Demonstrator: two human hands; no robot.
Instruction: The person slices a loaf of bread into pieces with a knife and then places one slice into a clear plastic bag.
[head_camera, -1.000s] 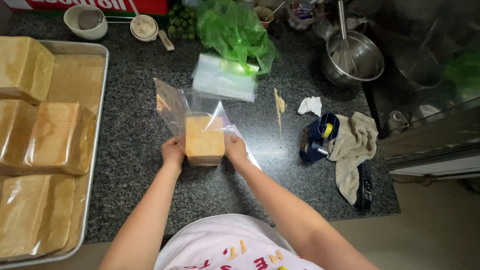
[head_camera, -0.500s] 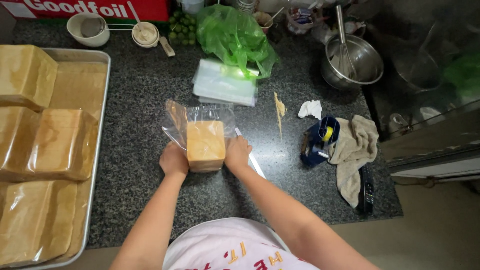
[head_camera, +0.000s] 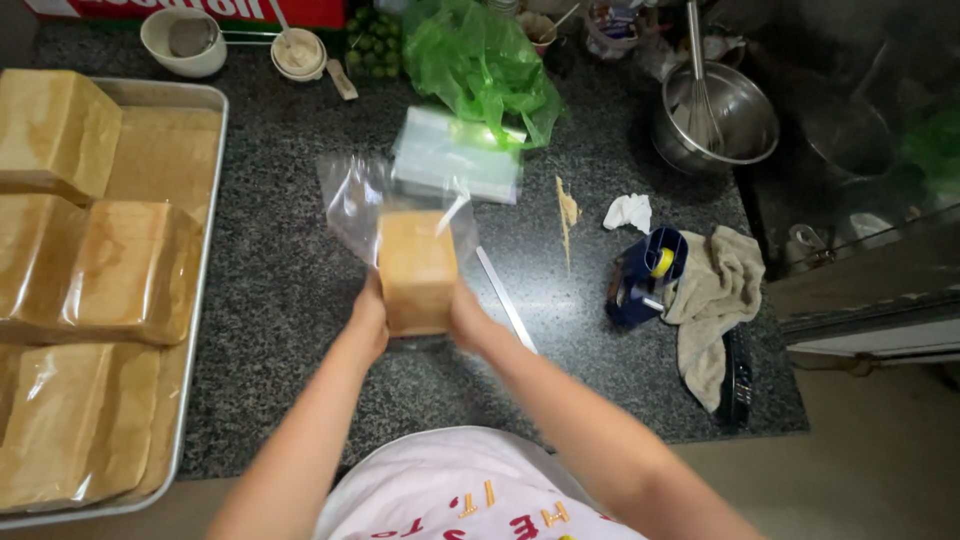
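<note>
Near edge of the worktop (head_camera: 300, 330), centre: left hand (head_camera: 368, 322) and right hand (head_camera: 468, 318) clasp a square loaf (head_camera: 417, 270) from either side, inside a clear plastic bag (head_camera: 350, 195) whose open end trails away from the person. A thin clear strip (head_camera: 505, 298) lies just right of the loaf. Left edge: metal tray (head_camera: 205, 250) with bagged loaves (head_camera: 130, 270). Right side: blue tape dispenser (head_camera: 640, 275) beside a beige towel (head_camera: 715, 295). Farther back: stack of flat clear bags (head_camera: 455, 155), green plastic bag (head_camera: 480, 65), steel bowl (head_camera: 745, 115) holding a whisk (head_camera: 698, 95). Far left corner: two small white bowls (head_camera: 160, 35).
</note>
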